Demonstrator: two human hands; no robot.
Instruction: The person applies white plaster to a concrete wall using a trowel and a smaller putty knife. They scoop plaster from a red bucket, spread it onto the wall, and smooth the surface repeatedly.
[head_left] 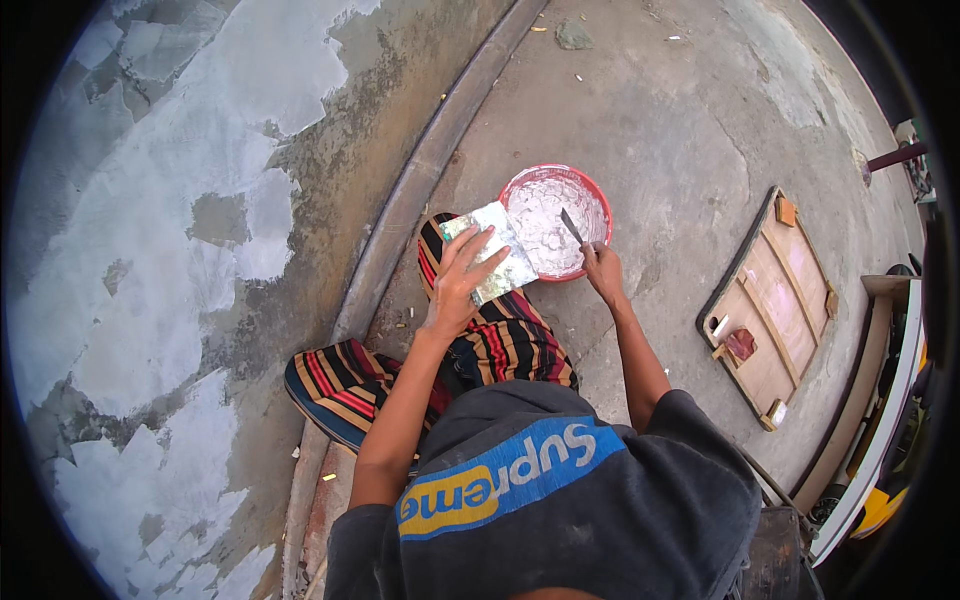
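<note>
1. Hands, two, both the wearer's. Left hand [462, 275]: fingers spread over the upper face of the plate; whether they clamp it from below cannot be told. Right hand [602, 270]: fingers closed around the grip of the putty knife, at the basin's lower right rim.
2. Flat plate [517, 268], one, rectangular, pale and smeared; under the left hand, above the striped trousers, overlapping the basin's left edge in view; contact with the rim unclear.
3. Putty knife [571, 226], one, dark-bladed; the blade points up and left over the paste.
4. Basin [608, 208], one, round, red, standing on the concrete floor [650, 130].
5. White paste [545, 208], one batch, rough-surfaced, spread across the basin's inside.
6. Striped trousers [510, 345], one pair, multicoloured, worn, legs folded.
7. Wall [375, 110], one, at left, bearing several irregular white patches [150, 330].
8. Wooden panel [770, 285], one, flat on the floor at right, with one reddish-brown piece [741, 344] near its left edge.
9. Greenish lump [573, 35], one, on the floor beyond the basin.
</note>
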